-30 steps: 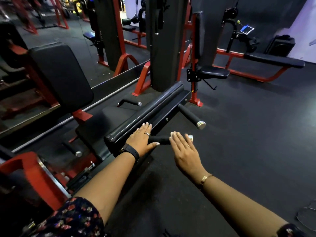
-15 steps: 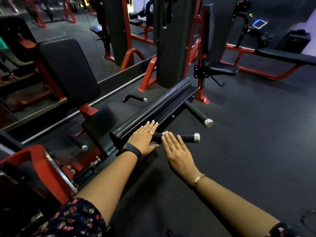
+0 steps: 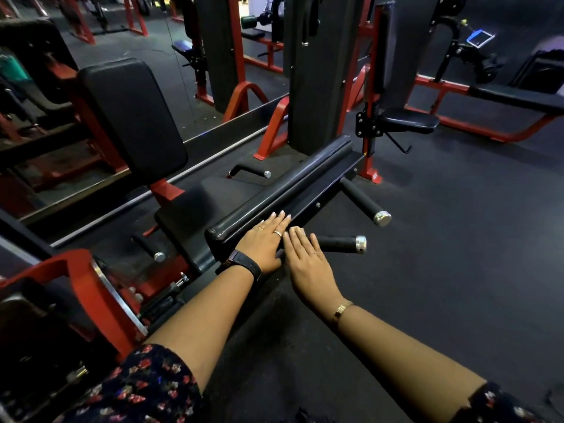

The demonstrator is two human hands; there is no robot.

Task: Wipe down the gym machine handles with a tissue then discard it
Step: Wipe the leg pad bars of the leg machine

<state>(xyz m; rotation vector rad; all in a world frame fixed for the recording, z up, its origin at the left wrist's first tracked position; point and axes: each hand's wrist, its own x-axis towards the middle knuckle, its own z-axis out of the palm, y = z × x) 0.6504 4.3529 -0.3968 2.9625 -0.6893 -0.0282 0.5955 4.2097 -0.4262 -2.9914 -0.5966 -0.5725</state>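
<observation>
The near handle [image 3: 338, 243], a black foam grip with a chrome cap, sticks out to the right from the machine's black frame. My right hand [image 3: 308, 261] lies flat with straight fingers over the handle's inner end, next to the frame. My left hand [image 3: 265, 242] rests flat on the end of the long padded roller [image 3: 283, 190], its fingers touching those of the right hand. No tissue shows; anything under the right palm is hidden. A second, longer handle [image 3: 363, 199] juts out farther back.
The machine's seat [image 3: 195, 209] and backrest [image 3: 131, 111] stand to the left, with two small handles [image 3: 250, 170] [image 3: 149, 248] beside the seat. A red frame [image 3: 91, 288] is at near left. Dark rubber floor [image 3: 457, 254] stretches right; another bench [image 3: 518, 99] stands at the far right.
My right hand has slid left along the near handle, from its chrome end to the frame, baring the grip. The left hand has stayed on the roller's end.
</observation>
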